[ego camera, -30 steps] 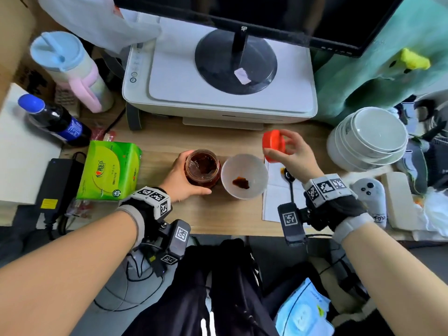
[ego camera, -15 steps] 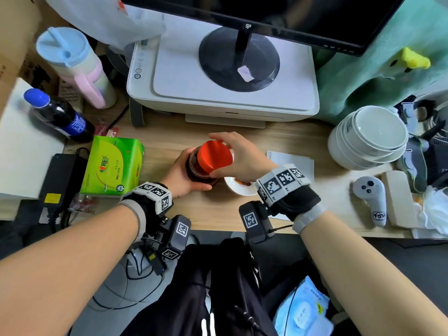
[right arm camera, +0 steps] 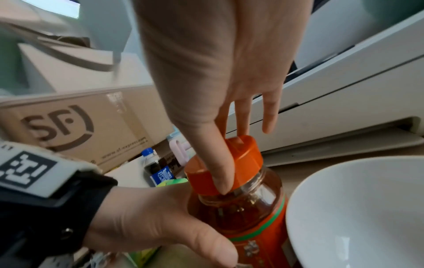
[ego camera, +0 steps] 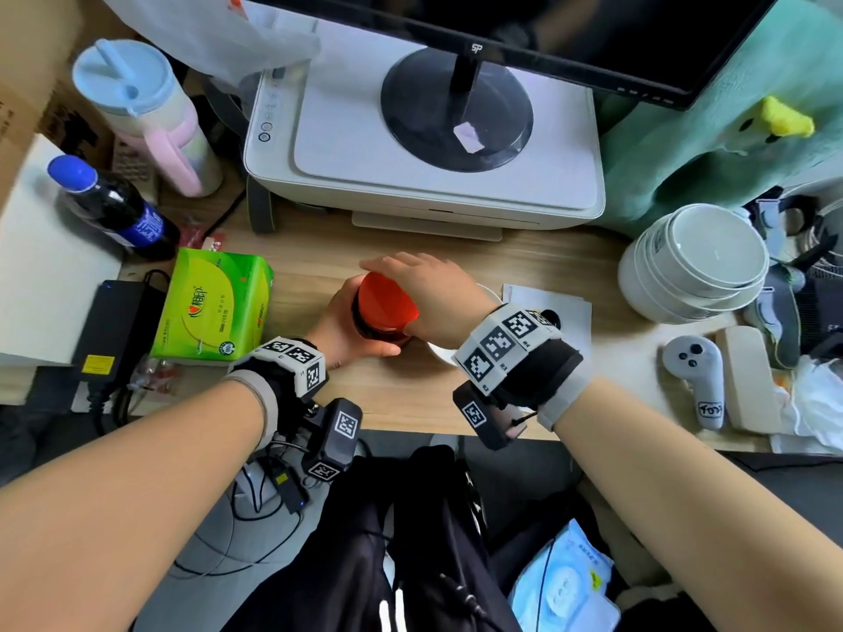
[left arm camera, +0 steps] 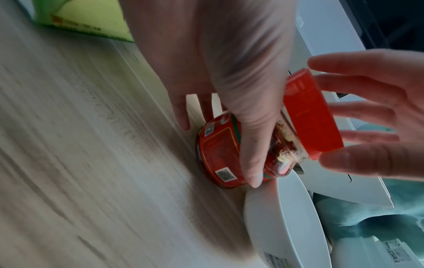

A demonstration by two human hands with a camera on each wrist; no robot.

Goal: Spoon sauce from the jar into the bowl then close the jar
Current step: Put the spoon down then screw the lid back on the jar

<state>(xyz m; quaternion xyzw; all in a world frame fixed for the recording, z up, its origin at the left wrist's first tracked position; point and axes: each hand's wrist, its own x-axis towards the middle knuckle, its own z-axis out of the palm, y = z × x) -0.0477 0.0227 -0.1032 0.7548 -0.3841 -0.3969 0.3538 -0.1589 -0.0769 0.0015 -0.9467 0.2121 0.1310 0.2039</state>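
The glass sauce jar (ego camera: 378,333) stands on the wooden desk (ego camera: 410,394), dark red sauce showing through its side (right arm camera: 252,208). My left hand (ego camera: 346,323) grips the jar's body, thumb across the label (left arm camera: 247,145). The red lid (ego camera: 385,307) sits on the jar's mouth. My right hand (ego camera: 410,285) holds it from above, thumb (right arm camera: 215,163) on its near side and fingers (left arm camera: 367,108) spread round the far side. The white bowl (right arm camera: 355,208) stands just right of the jar, mostly hidden under my right wrist in the head view. A dark spoon tip (ego camera: 549,317) peeks out on the paper.
A white printer (ego camera: 424,184) with a monitor stand on it fills the back. A green tissue pack (ego camera: 214,307), cola bottle (ego camera: 114,207) and tumbler (ego camera: 150,116) stand left. Stacked white bowls (ego camera: 698,262) and a grey controller (ego camera: 695,380) lie right.
My right hand carried the red lid from right of the bowl leftward and set it down onto the jar's mouth. The left hand has kept hold of the jar.
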